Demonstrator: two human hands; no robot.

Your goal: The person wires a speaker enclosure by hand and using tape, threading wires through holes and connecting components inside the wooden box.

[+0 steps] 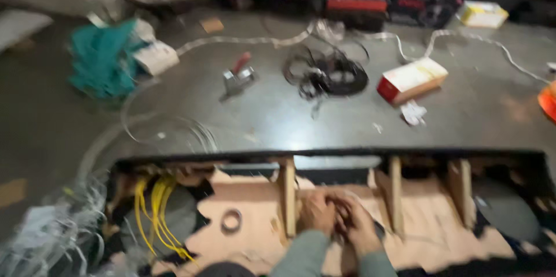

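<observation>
Item: your left hand (315,212) and right hand (354,222), fingers curled together over something too blurred to identify, inside the wooden frame (287,196). Left of them: tape roll (231,220), yellow cables (155,207).

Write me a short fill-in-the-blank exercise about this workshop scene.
1. Both hands meet inside a ____ frame.
2. The wires at the frame's left end are ____.
3. The cloth on the floor is ____.
4. A roll of ____ lies left of the hands.

Missing words: wooden; yellow; green; tape
</observation>
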